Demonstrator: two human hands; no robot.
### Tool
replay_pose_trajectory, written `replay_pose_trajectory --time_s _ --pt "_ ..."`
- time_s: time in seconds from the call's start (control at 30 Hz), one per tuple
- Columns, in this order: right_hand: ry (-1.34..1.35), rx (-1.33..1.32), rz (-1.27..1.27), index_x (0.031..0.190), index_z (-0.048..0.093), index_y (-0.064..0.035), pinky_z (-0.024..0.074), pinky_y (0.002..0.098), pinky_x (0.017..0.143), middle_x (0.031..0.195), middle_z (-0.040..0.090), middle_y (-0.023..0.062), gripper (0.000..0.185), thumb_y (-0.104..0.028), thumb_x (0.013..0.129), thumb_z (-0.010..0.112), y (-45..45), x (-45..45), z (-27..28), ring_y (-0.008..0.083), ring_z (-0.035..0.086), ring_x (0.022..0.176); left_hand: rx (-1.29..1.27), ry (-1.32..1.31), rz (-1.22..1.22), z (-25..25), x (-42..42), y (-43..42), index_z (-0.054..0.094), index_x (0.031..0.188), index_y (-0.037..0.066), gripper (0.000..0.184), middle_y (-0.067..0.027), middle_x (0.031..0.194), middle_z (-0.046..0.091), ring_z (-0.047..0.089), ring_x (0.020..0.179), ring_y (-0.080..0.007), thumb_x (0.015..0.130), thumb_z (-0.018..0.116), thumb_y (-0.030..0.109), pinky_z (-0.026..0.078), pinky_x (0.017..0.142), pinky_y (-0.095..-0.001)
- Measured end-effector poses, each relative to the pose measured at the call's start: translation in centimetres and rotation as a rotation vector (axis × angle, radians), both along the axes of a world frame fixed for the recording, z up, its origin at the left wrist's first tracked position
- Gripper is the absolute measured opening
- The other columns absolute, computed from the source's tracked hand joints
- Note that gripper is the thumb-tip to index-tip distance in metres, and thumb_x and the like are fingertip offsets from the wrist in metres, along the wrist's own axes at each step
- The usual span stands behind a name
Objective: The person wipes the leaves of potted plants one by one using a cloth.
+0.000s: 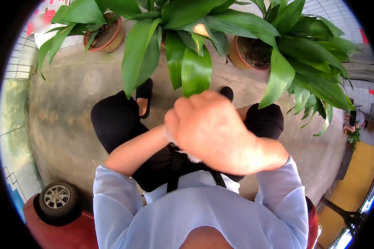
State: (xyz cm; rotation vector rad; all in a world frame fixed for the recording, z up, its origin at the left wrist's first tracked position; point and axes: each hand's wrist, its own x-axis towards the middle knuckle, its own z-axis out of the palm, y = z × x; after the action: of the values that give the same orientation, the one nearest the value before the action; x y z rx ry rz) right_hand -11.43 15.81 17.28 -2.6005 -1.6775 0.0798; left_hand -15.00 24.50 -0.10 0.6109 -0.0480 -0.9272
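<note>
Right hand (212, 128) nearest the lens, blurred; fingers curled, knuckles up, laid over the left wrist (160, 135); whitish scrap (193, 158), thin, crumpled, under the right hand's lower edge, between the two hands, with a bit showing by the left wrist; left hand covered by the right, so can't tell if spread or pinching; right hand's pinch on the scrap can't be told either.

Far left: tiled wall (20, 58), blotchy greenish panel (14, 108) below it; lower left, red car (83, 232) with spoked wheel (57, 197); concrete floor (62, 133) alongside; top left, round pot (109, 40) with a leafy plant; left knee (114, 116) in black trousers, black shoe (144, 93) just beside it.

Centre: pale blue shirt (170, 211), dark strap (175, 170) above its front; broad green leaves (196, 70) hang just beyond the hands; second black shoe (227, 93) partly hidden behind the right hand.

Right: another pot (242, 52), long leaves spreading over it; right knee (268, 120) below; far right edge, another person (355, 119), small, bent over near greenery; yellow wall (357, 174) lower down.
</note>
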Motion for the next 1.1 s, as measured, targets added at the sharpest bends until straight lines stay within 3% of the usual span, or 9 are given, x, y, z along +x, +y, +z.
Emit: replay_pose_trajectory --time_s 0.2,0.33,0.47,0.53,0.57,0.67,0.8,1.0,1.1 --pt "0.900 0.482 0.437 0.096 0.058 0.0030 0.0494 0.0334 0.077 0.097 0.059 0.0170 0.021 -0.012 0.081 0.057 -4.8 -0.7 -1.1 0.0294 0.060 0.089 0.272 -0.093 0.370 1.2 2.3 3.1 0.036 0.135 0.006 0.061 -0.0115 0.134 0.044 0.044 0.122 -0.0256 0.083 0.063 0.021 0.035 0.104 -0.0368" --pt "0.893 1.038 -0.829 0.107 0.057 0.0079 0.0490 0.0347 0.084 0.100 0.063 0.0161 0.040 -0.029 0.095 0.048 -10.3 1.9 -7.4 0.0252 0.061 0.094 0.671 -0.571 0.439 2.5 3.1 5.5 0.037 0.134 0.006 0.062 -0.0117 0.134 0.044 0.044 0.122 -0.0272 0.080 0.065 0.020 0.035 0.104 -0.0377" --pt "1.373 0.865 -1.242 0.107 0.058 0.0095 0.0474 0.0362 0.087 0.101 0.063 0.0179 0.074 -0.059 0.092 0.034 -11.1 3.2 -15.6 0.0271 0.062 0.093 1.081 -1.496 0.315 4.4 3.0 6.3 0.039 0.134 0.007 0.064 -0.0120 0.133 0.045 0.044 0.122 -0.0288 0.078 0.067 0.019 0.034 0.104 -0.0385" --pt "1.901 0.899 -1.120 0.117 0.054 0.0074 0.0427 0.0369 0.095 0.114 0.060 0.0188 0.084 -0.067 0.089 0.026 -9.4 1.5 -17.6 0.0261 0.058 0.105 1.142 -1.548 0.265 4.6 2.7 6.7 0.039 0.133 0.007 0.064 -0.0121 0.133 0.045 0.044 0.122 -0.0297 0.077 0.068 0.019 0.034 0.104 -0.0389" --pt "2.061 0.966 -0.958 0.142 0.027 -0.0080 0.0355 0.0436 0.101 0.139 0.041 0.0098 0.080 -0.067 0.088 0.030 -8.5 0.5 -17.3 0.0249 0.043 0.125 1.166 -1.539 0.250 4.4 2.5 6.8 0.039 0.133 0.007 0.065 -0.0122 0.133 0.045 0.044 0.122 -0.0301 0.076 0.068 0.019 0.034 0.104 -0.0391" --pt "2.293 1.488 -0.493 0.143 0.024 -0.0116 0.0300 0.0495 0.104 0.145 0.032 0.0089 0.079 -0.062 0.086 0.044 -6.8 -1.7 -17.7 0.0270 0.034 0.131 1.358 -1.324 0.141 0.1 1.0 7.8 0.038 0.135 0.008 0.065 -0.0121 0.132 0.046 0.044 0.121 -0.0294 0.078 0.067 0.022 0.034 0.103 -0.0388" --pt "1.974 1.511 -0.554 0.138 0.032 -0.0081 0.0312 0.0465 0.105 0.138 0.041 0.0102 0.074 -0.051 0.084 0.057 -7.6 -1.2 -17.4 0.0259 0.041 0.126 1.498 -1.333 0.183 2.8 0.8 7.7 0.040 0.133 0.005 0.059 -0.0121 0.128 0.049 0.048 0.117 -0.0278 0.081 0.063 0.018 0.036 0.101 -0.0368" --pt "1.423 1.698 -0.656 0.123 0.049 -0.0035 0.0420 0.0398 0.097 0.121 0.056 0.0096 0.045 -0.037 0.092 0.052 -13.7 3.1 -13.5 0.0240 0.053 0.112 0.601 -0.098 0.605 0.8 1.6 9.9 0.048 0.124 0.004 0.039 -0.0118 0.122 0.054 0.052 0.109 -0.0244 0.090 0.050 0.024 0.041 0.094 -0.0317" --pt "1.305 1.750 -0.693 0.124 0.048 -0.0045 0.0425 0.0407 0.096 0.119 0.057 0.0095 0.045 -0.038 0.095 0.044 -15.9 3.7 -12.5 0.0234 0.054 0.110 1.105 -0.697 0.476 1.6 1.8 10.9 0.048 0.124 0.004 0.043 -0.0138 0.124 0.053 0.051 0.112 -0.0269 0.086 0.057 0.021 0.040 0.096 -0.0327"
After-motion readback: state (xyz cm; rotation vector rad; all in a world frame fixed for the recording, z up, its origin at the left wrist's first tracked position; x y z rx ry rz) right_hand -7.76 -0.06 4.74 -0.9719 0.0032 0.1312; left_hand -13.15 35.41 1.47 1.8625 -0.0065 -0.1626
